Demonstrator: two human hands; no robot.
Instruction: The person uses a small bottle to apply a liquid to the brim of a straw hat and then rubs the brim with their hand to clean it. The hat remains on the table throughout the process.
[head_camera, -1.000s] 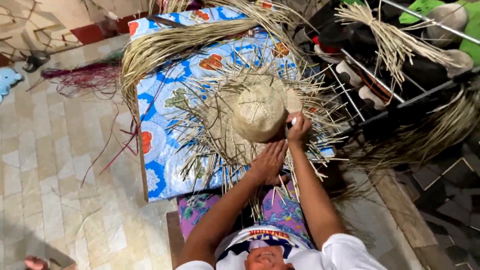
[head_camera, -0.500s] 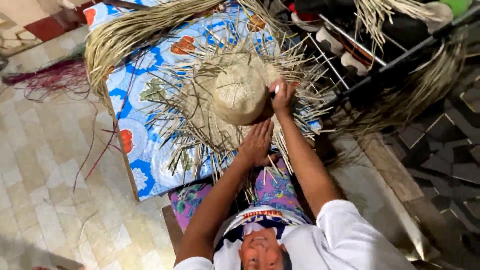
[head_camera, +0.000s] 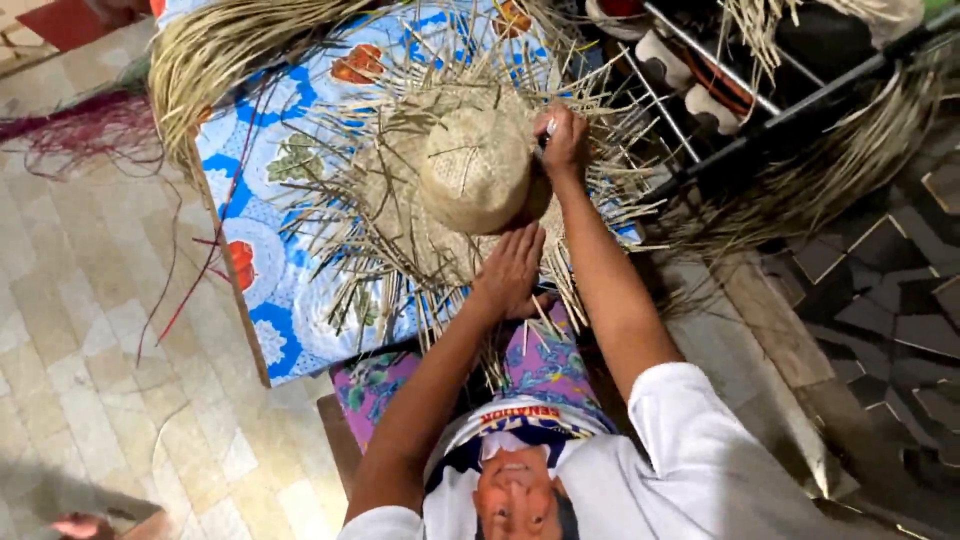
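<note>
Straw hat (head_camera: 475, 170), left hand (head_camera: 512, 272) flat on brim, right hand (head_camera: 563, 140) clenched, contents hidden

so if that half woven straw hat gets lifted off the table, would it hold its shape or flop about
The straw hat would probably be light, being thin woven strips. Its domed crown looks tightly woven, so it likely keeps its shape. The brim ends in loose unwoven strands splaying outward, which would likely droop and snag. The left hand lies flat on the brim; the right hand is at the crown.
</note>
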